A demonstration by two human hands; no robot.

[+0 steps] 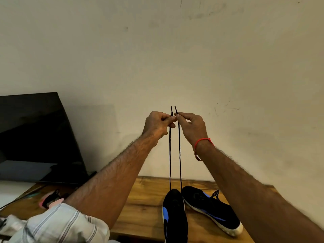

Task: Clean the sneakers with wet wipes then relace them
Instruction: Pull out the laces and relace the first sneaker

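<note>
A black shoelace [179, 151] is being held up in two taut strands in front of a pale wall [157, 50], its two tips being kept level side by side. One strand is being pinched near its tip between thumb and fingers of the left hand [157, 124], the other in the same way by the right hand [192, 127]; the hands are being held close together, fingertips almost touching. The strands are running down to a black sneaker with a blue mark [175, 216], seen at the near edge, hanging from them or propped against the desk, which cannot be told. Just to its right, a second black sneaker with a white sole [212, 209] is lying on the wooden desk [143, 207], its own lace bunched on top. A red thread bracelet [203, 141] is being worn on the right wrist, and a striped rolled sleeve [61, 223] is showing at the near left. A dark screen [38, 137] is being leaned against the wall at far left.
</note>
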